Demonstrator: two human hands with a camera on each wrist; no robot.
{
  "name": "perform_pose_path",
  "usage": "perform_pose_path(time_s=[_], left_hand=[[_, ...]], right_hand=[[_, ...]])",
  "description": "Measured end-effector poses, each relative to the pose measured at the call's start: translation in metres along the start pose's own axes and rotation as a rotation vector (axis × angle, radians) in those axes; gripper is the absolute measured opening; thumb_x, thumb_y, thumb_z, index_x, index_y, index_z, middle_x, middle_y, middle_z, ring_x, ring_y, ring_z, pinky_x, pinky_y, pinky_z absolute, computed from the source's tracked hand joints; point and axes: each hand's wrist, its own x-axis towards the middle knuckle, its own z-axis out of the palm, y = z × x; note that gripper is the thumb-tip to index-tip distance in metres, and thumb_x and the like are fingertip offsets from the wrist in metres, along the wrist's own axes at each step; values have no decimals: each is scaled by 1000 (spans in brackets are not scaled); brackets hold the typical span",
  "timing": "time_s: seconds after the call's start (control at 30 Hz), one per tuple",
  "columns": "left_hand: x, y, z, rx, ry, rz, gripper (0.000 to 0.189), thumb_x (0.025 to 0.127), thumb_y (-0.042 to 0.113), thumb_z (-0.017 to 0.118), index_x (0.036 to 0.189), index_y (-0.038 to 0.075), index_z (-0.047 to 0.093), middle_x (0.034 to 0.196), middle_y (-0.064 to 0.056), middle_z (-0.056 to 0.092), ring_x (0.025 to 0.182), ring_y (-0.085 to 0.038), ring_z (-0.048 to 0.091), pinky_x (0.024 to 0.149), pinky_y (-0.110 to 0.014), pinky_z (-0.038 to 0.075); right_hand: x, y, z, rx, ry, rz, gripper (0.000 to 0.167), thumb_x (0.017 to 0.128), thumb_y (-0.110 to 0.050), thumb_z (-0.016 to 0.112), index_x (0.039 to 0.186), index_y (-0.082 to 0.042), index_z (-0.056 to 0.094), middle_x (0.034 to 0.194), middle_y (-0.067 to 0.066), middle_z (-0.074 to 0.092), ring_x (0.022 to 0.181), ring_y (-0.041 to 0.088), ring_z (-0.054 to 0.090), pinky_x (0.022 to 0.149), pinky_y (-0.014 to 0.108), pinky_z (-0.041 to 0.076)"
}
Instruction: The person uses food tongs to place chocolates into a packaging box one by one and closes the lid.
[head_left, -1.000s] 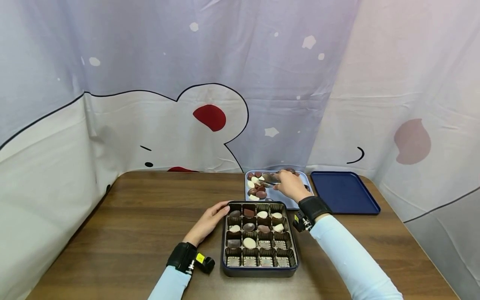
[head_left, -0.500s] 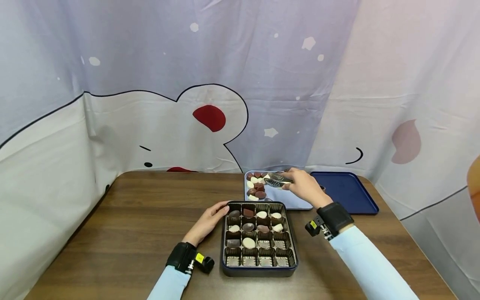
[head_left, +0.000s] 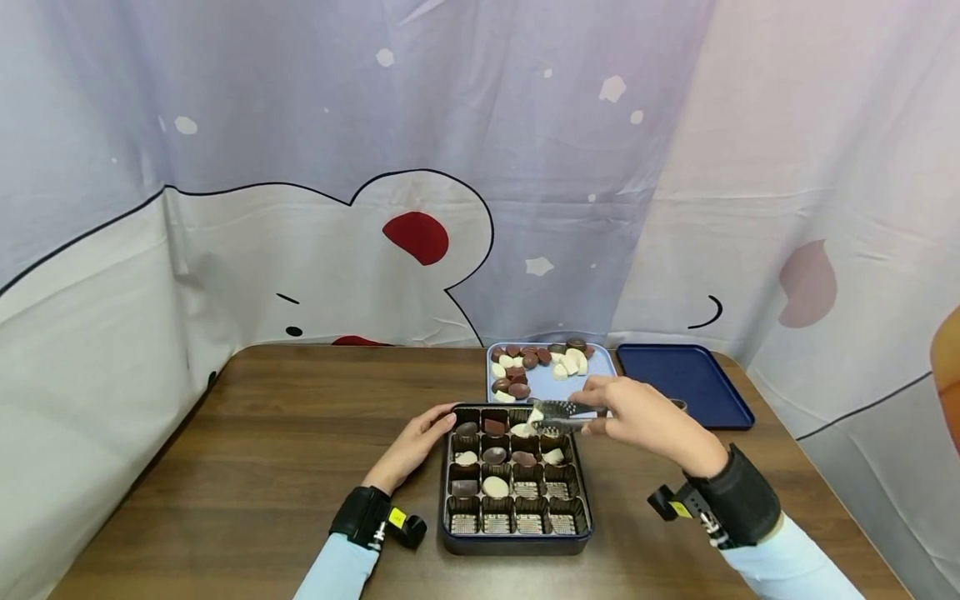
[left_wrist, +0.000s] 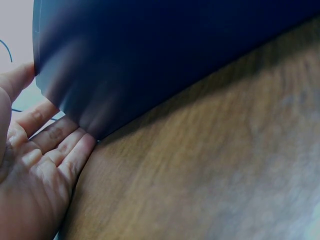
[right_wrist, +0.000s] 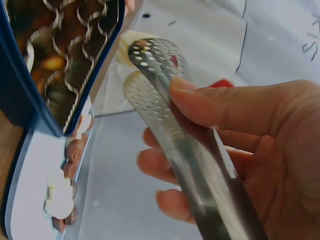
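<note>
A dark blue box (head_left: 517, 546) with a sectioned insert stands at the front of the table; chocolates fill its two back rows and two front-left pockets of the third row. My left hand (head_left: 408, 446) rests against its back left corner, thumb at the rim and fingers fairly straight along the wall (left_wrist: 175, 50). My right hand (head_left: 652, 417) grips metal tongs (right_wrist: 195, 165) with perforated tips. Between those tips sits a white chocolate (right_wrist: 127, 47), held over the back right of the box in the head view.
Behind the box lies a light blue tray (head_left: 551, 390) with several white and brown chocolates (head_left: 519, 390). A dark blue tray (head_left: 678, 375) lies to its right. Both are on the wooden table (head_left: 322, 392), and a printed curtain (head_left: 337, 275) hangs behind.
My right hand has drawn back from the light blue tray with the tongs, bringing a white chocolate over the box. My left hand has stayed at the box corner.
</note>
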Motion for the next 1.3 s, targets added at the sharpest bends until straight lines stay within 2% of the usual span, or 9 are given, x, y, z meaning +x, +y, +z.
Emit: perform_pose_path(time_s=[0.17, 0.3, 0.43, 0.63, 0.83, 1.07, 1.17, 1.3], left_hand=[[-11, 19, -1, 4, -19, 5, 43, 98, 33, 52, 136, 11, 53, 140, -15, 50, 134, -35, 38, 109, -55, 28], [-13, 22, -2, 7, -21, 5, 44, 98, 33, 52, 136, 11, 53, 141, -15, 49, 135, -35, 38, 110, -55, 27], [-11, 17, -1, 8, -13, 0, 44, 98, 33, 52, 136, 11, 52, 141, -15, 48, 136, -35, 37, 110, -55, 26], [3, -7, -1, -20, -24, -1, 44, 98, 35, 52, 137, 15, 52, 140, -11, 50, 134, -30, 40, 110, -52, 28], [6, -13, -2, -26, -47, 17, 47, 97, 42, 52, 137, 18, 52, 138, -8, 52, 131, -26, 43, 109, -50, 30], [5, -12, -2, -16, -54, 7, 49, 95, 47, 52, 136, 20, 52, 139, -6, 52, 132, -26, 42, 110, -49, 30], [4, -11, -2, -14, -52, 11, 49, 95, 47, 52, 136, 21, 52, 139, -6, 51, 133, -26, 41, 110, -51, 29], [4, -10, -2, -20, -46, 9, 49, 95, 48, 52, 136, 22, 52, 140, -6, 50, 134, -26, 40, 111, -51, 28]], right_hand=[[-14, -13, 11, 22, -21, -53, 38, 80, -13, 72, 117, -4, 68, 84, -10, 53, 62, -4, 42, 53, 16, 40], [-21, -19, 17, 16, -32, -70, 35, 82, -12, 69, 116, -5, 69, 85, -10, 53, 60, -6, 42, 53, 16, 39], [-24, -21, 21, 33, -60, -44, 35, 82, -11, 69, 117, -4, 68, 86, -10, 53, 59, -5, 40, 51, 17, 37], [-26, -21, 20, 57, -85, -4, 42, 82, -19, 73, 121, -5, 65, 88, -9, 52, 62, -3, 40, 54, 18, 37], [-25, -20, 14, 50, -68, 21, 44, 82, -21, 72, 123, -6, 64, 82, -12, 45, 61, -2, 38, 52, 18, 35], [-19, -13, 7, 1, 1, 32, 45, 81, -20, 72, 123, -5, 65, 84, -12, 50, 62, -2, 39, 51, 18, 35], [-14, -7, 3, -52, 71, 82, 46, 81, -22, 73, 123, -4, 64, 88, -7, 55, 64, 2, 41, 50, 20, 34], [-4, 6, 0, -101, 143, 194, 48, 82, -23, 73, 126, -4, 62, 98, 4, 59, 66, 9, 46, 51, 25, 34]])
